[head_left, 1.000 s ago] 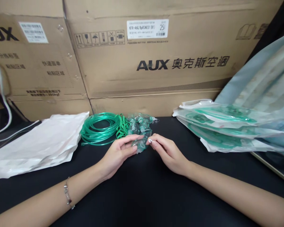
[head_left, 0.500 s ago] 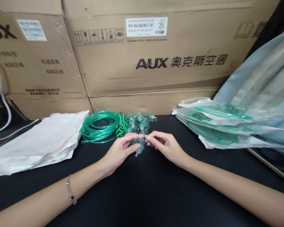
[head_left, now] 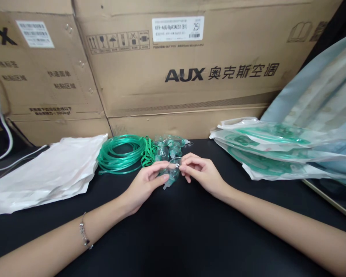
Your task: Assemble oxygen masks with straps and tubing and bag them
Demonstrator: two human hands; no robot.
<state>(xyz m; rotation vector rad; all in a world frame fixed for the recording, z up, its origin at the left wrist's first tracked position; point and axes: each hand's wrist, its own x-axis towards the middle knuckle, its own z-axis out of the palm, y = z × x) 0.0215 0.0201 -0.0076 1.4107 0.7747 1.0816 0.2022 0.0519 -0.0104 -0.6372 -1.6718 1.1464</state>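
Note:
A clear, green-tinted oxygen mask (head_left: pixel 172 178) is held just above the black table, its pale connector pointing down toward me. My left hand (head_left: pixel 148 182) grips the mask from the left, thumb in front and fingers behind. At the mask's upper right edge, my right hand (head_left: pixel 202 171) pinches a small, shiny nose clip (head_left: pixel 177 165) between thumb and forefinger. Behind my hands lie several similar masks (head_left: pixel 162 152) in a pile. Bunched green elastic straps (head_left: pixel 148 152) rest beside that pile, next to a coil of green tubing (head_left: pixel 119 154).
Flat white pouches (head_left: pixel 46 169) are stacked on the left. On the right, several clear-fronted packs (head_left: pixel 276 154) with green contents are piled near a pale blue cloth (head_left: pixel 314 77). Large cardboard boxes (head_left: pixel 138 88) stand along the back. A white cable (head_left: pixel 5 127) hangs at the far left.
The mask has tilted slightly, so more of its clear rim shows between my hands. My right hand has shifted a little and keeps its pinch at the clip. The left hand keeps its grip.

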